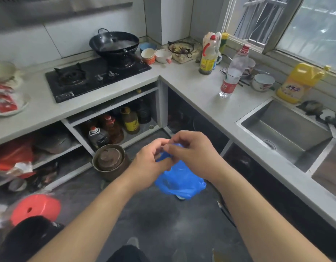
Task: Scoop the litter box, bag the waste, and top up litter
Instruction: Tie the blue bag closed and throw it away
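A person's two bare hands meet at chest height above a dark, mottled kitchen floor [163,220], both pinching the gathered neck of a thin, crinkled blue plastic bag [179,178]. The left hand [150,163] curls its fingers around the twisted top from one side; the right hand [193,150] closes over it from the other, thumb and fingertips pressed against the film. The bag's rounded, glossy body hangs just beneath the wrists, clear of the floor.

Just beyond the left hand, on the floor, stands a round, rust-brown metal pot with a knobbed lid [110,161]. Behind it, an open shelf under the pale stone counter [191,87] holds dark, amber and yellow-labelled plastic oil bottles [116,125]. Farther ahead of the hands, a black glass two-burner gas hob [95,78] carries a black round-bottomed wok [114,43].

To the right of the right hand, a rectangular brushed stainless-steel sink [284,133] is set into the counter. Beyond it sit a squat yellow plastic detergent jug [299,82] and a clear, ribbed water bottle with a red label [232,76].

Low on the left-hand side, near the left forearm, a smooth red-orange plastic lid with a small hole [35,208] lies beside dark cloth.
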`<control>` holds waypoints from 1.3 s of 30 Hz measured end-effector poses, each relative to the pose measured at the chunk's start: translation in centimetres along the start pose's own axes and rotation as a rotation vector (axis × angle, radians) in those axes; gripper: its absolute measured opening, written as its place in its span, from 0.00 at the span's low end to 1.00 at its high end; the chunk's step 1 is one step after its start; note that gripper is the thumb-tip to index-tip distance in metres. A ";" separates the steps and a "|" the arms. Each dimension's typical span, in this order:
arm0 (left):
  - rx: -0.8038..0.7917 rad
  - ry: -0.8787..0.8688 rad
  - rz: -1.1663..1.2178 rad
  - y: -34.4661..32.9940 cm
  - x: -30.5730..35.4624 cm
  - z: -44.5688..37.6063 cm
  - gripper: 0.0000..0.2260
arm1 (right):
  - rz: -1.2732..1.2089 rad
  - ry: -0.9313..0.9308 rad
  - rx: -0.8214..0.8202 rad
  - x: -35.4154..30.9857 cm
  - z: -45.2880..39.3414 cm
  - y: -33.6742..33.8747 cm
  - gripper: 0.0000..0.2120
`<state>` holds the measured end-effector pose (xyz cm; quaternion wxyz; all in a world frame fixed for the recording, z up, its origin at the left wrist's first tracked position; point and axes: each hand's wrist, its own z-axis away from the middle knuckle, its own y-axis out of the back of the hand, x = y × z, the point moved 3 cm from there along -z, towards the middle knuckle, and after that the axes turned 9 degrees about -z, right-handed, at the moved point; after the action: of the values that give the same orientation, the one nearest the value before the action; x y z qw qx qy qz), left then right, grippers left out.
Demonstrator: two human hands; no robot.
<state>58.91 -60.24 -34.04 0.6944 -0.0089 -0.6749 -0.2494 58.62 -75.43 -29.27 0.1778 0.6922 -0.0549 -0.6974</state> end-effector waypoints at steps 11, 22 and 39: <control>0.050 0.055 0.165 6.5 -3.0 -3.3 0.02 | -0.069 -0.156 0.007 0.5 -6.0 -4.2 0.03; 0.012 0.090 0.396 18.4 -6.5 -7.6 0.04 | -0.394 -0.252 0.082 -1.6 -11.6 -13.4 0.12; -0.270 0.023 0.172 23.3 -7.0 -8.7 0.11 | 0.067 -0.105 0.317 -4.2 -14.4 -15.8 0.08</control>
<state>75.66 -40.57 -33.89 0.7134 -0.1573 -0.6239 -0.2775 70.03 -56.95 -30.91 0.0864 0.6719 -0.1967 -0.7089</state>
